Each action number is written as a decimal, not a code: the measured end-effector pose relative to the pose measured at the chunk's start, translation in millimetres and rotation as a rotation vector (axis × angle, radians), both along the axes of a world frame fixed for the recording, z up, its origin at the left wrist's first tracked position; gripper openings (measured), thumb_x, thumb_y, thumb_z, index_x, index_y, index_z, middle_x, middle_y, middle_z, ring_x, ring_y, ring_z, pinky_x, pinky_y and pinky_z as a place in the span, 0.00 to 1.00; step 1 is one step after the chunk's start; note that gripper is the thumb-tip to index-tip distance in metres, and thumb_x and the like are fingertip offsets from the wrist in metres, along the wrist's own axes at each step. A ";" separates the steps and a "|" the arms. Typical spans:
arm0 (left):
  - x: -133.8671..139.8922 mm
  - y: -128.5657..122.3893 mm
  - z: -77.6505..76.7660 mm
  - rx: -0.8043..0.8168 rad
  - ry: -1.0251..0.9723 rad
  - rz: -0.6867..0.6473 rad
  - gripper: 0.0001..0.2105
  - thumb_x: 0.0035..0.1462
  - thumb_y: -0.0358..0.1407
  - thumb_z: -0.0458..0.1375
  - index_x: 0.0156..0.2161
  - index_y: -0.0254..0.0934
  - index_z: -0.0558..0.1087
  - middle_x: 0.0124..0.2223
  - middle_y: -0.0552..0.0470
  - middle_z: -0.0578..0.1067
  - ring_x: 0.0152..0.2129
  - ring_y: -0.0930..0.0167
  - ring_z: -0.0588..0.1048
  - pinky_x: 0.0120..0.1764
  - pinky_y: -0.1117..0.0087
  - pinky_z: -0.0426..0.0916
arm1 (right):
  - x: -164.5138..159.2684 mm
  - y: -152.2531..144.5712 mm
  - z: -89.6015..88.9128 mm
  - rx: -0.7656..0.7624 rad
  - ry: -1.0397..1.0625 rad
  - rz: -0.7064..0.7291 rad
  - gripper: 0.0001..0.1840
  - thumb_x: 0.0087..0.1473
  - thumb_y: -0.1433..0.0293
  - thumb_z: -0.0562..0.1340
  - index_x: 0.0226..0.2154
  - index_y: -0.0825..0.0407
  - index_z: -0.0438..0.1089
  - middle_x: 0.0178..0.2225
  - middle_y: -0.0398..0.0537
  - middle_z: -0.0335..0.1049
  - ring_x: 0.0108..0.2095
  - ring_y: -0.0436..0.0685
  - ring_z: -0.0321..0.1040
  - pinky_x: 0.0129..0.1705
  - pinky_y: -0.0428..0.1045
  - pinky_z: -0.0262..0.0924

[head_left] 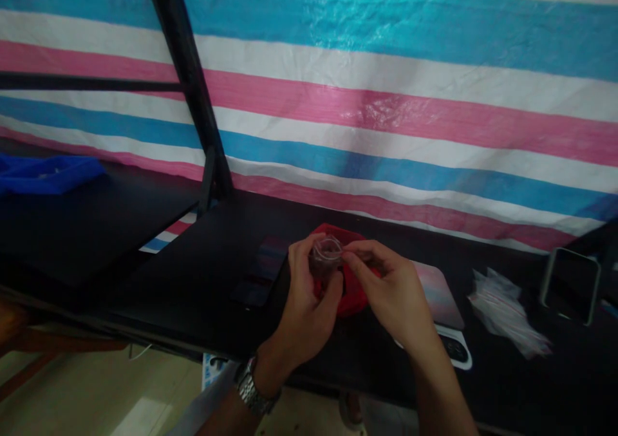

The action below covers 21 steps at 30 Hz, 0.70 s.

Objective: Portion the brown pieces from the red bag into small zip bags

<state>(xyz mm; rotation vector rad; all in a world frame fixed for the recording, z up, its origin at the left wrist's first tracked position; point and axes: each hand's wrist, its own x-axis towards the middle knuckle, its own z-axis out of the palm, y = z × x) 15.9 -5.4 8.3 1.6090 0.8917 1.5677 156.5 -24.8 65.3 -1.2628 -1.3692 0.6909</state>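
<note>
Plastic, thin and see-through, the bag [324, 263] is over the red tray [355, 302], its round mouth open, the left hand [306, 317] curling fingers around it, the right hand [393, 288] pinching its edge.

I'm in what looks like a makeshift workshop: beyond my red tray [355, 299] hangs a striped tarpaulin [396, 114] for a wall, left of it a blue bin [58, 175], right of it zip bags [506, 310].
</note>
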 end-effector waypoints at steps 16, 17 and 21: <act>23.3 1.7 11.2 -0.042 -0.159 0.026 0.05 0.65 0.36 0.64 0.41 0.41 0.84 0.42 0.53 0.85 0.40 0.70 0.83 0.47 0.70 0.78 | 32.0 -21.1 10.9 0.072 -0.156 -0.235 0.05 0.56 0.69 0.69 0.30 0.48 0.83 0.33 0.45 0.84 0.35 0.57 0.77 0.39 0.50 0.68; 24.9 0.9 11.4 -0.068 -0.182 0.039 0.05 0.65 0.37 0.65 0.41 0.41 0.84 0.41 0.53 0.85 0.37 0.70 0.83 0.43 0.71 0.79 | 32.9 -21.9 11.3 0.059 -0.139 -0.241 0.05 0.56 0.69 0.68 0.31 0.49 0.82 0.32 0.45 0.83 0.34 0.56 0.77 0.38 0.49 0.68; 30.8 -0.9 8.7 -0.085 -0.202 0.049 0.06 0.64 0.39 0.66 0.42 0.40 0.84 0.39 0.54 0.86 0.32 0.72 0.84 0.35 0.74 0.79 | 34.9 -25.4 14.3 0.055 -0.014 -0.211 0.06 0.58 0.68 0.67 0.31 0.51 0.79 0.31 0.45 0.82 0.33 0.55 0.77 0.35 0.48 0.68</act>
